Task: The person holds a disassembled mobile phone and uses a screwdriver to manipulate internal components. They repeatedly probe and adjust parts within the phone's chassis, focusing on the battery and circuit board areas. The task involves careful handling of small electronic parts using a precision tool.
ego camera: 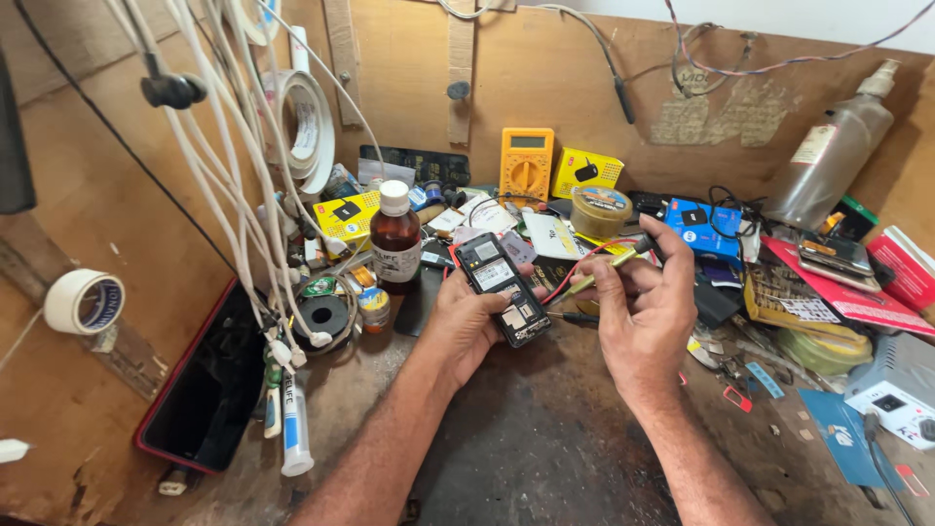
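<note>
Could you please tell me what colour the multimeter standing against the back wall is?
The multimeter is yellow-orange, seen in the head view.

Yellow multimeter (526, 164) propped against back board, small grey screen at top. Yellow box (586, 171) just beside it on right, another yellow box (348, 215) left behind brown bottle (395, 239), which wears white label. Blue box (703, 226) right of centre. Clear bottle (833, 156) leaning far right, pale label with red edge. Red packet (847, 294) flat below it. Dark screen, red-rimmed tablet (209, 385), lower left. White label on opened phone (501, 288) at centre.
</note>
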